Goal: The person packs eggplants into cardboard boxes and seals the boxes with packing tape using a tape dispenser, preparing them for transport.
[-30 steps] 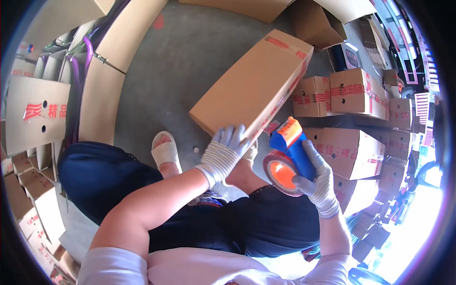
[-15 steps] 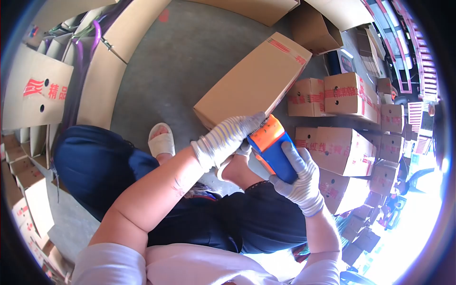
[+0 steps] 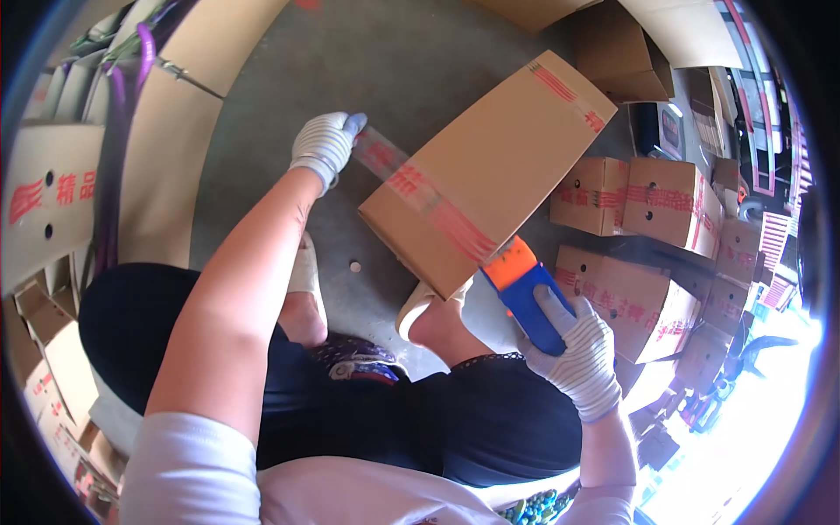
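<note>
Since a moment before, the left hand (image 3: 325, 143) had swung away from the tape dispenser (image 3: 526, 293), pinching the tape strip (image 3: 420, 192) across the box (image 3: 490, 166); the right hand (image 3: 573, 350) gripped the dispenser beside stacked cartons (image 3: 647, 197).

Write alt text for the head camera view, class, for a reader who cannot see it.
A seated person's gloved left hand stretches a strip of printed tape across a long cardboard box, while the gloved right hand grips a blue and orange tape dispenser at the box's near edge. Sealed boxes are stacked to the right on the concrete floor.
</note>
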`<state>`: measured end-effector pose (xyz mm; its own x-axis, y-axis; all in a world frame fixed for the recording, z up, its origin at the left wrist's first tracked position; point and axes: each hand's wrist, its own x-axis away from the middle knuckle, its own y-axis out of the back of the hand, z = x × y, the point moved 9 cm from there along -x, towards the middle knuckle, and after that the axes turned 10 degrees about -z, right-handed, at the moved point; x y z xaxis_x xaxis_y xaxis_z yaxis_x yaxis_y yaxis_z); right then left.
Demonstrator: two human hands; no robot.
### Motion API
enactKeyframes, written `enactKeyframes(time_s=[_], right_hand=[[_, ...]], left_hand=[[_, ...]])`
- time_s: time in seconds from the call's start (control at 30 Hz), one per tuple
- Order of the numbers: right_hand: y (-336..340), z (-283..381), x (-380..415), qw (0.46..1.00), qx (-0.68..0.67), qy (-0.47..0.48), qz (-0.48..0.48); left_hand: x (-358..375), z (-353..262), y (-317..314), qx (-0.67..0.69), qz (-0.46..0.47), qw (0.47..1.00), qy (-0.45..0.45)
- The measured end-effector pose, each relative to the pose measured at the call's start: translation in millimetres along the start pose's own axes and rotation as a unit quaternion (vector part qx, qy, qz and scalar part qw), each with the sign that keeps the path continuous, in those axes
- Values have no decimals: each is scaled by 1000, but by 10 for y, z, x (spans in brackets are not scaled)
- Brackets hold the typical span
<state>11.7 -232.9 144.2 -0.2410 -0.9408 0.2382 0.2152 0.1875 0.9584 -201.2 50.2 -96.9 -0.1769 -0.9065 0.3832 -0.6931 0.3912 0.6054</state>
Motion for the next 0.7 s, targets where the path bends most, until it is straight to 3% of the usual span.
enactKeyframes(time_s=[0.07,0.1,0.17,0.23,0.3,0.37,0.47,0.5,0.57,0.6,0.67,0.7], right_hand=[[-293,-323,50,999,-13,3,33],[-497,-438,82,998,-29,15,59],[-803,-612,105,997,-53,29,56],[-979,-637,49,993,-93,48,53],[-984,-537,-14,991,-116,65,27],[-840,-228,-282,991,-92,100,-19],[-413,445,-884,986,-94,110,-81],[-366,614,-1063,987,-111,87,-80],[-401,965,-1482,991,-114,67,26],[-502,1099,-1669,992,-102,70,-10],[-555,1390,-1950,993,-70,80,56],[-589,1470,-2027,991,-47,83,90]], left_hand=[[-140,459,-631,-29,43,998,-31],[-104,789,-1264,-21,151,988,-16],[26,1041,-1798,-12,261,965,-3],[345,1197,-2010,206,386,880,184],[203,1494,-1759,-115,368,916,113],[-26,1467,-1267,-361,359,859,-42],[-406,913,-219,-195,41,979,-34],[-459,835,139,-90,-58,994,-28],[-215,462,503,-62,-123,989,-52],[-17,271,717,-26,-178,982,-63],[618,-367,472,-140,23,989,-52],[995,-581,369,-241,-36,960,-137]])
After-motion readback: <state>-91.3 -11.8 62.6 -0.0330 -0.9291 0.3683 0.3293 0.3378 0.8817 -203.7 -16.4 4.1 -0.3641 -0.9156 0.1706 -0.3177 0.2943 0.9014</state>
